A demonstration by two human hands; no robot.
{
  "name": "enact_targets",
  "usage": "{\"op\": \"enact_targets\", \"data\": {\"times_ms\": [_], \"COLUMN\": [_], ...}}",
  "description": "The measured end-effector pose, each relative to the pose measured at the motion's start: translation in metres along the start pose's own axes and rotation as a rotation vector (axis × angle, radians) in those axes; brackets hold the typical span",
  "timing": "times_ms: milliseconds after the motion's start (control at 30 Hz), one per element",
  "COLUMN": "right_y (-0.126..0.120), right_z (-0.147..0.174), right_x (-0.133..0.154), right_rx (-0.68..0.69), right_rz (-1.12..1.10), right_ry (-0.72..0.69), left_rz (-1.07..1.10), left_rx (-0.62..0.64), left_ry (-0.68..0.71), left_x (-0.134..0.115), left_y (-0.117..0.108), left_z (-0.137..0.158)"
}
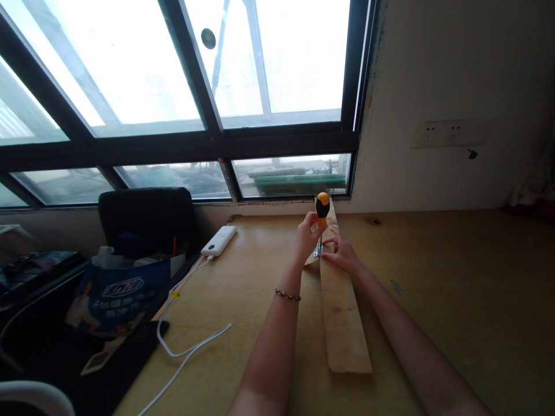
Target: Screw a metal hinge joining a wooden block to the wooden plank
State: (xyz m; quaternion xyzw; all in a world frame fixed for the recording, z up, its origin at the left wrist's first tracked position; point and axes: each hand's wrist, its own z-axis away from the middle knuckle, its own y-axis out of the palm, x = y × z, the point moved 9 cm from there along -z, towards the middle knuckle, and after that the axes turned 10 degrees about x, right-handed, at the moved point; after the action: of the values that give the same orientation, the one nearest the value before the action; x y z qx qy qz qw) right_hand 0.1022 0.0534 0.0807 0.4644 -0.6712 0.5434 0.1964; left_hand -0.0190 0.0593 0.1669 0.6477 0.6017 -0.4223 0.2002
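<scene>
A screwdriver (322,207) with a yellow and black handle stands nearly upright, its shaft pointing down. My left hand (309,234) is closed around the lower end of its handle. Beneath the shaft a small metal hinge (318,249) lies at the edge of a long wooden board (344,323). My right hand (340,252) rests on the board beside the hinge, fingers bent toward the metal and the shaft. Whether those fingers pinch something small is hidden. Another piece of wood (311,260) shows partly under the hinge, left of the board.
Two small screws or pins (396,286) lie on the table (260,277) to the right. A white power bank (219,241) with a white cable (191,349) lies at the left. Beyond the left edge stand a black chair (145,216) and a blue bag (125,294).
</scene>
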Motion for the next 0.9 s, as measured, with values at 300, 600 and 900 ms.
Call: {"op": "enact_targets", "data": {"times_ms": [300,600,900], "right_y": [0.001,0.002,0.001], "right_z": [0.000,-0.001,0.000], "right_x": [0.000,-0.003,0.000], "right_rx": [0.011,-0.003,0.001], "right_rz": [-0.006,-0.014,0.010], "right_ry": [-0.017,-0.021,-0.004], "left_rz": [-0.110,-0.285,-0.165], "left_rx": [0.158,-0.058,-0.043], "left_ry": [0.046,-0.074,-0.058], "left_x": [-0.017,-0.009,-0.010], "left_y": [0.009,-0.008,-0.011], "left_z": [-0.003,0.000,-0.001]}}
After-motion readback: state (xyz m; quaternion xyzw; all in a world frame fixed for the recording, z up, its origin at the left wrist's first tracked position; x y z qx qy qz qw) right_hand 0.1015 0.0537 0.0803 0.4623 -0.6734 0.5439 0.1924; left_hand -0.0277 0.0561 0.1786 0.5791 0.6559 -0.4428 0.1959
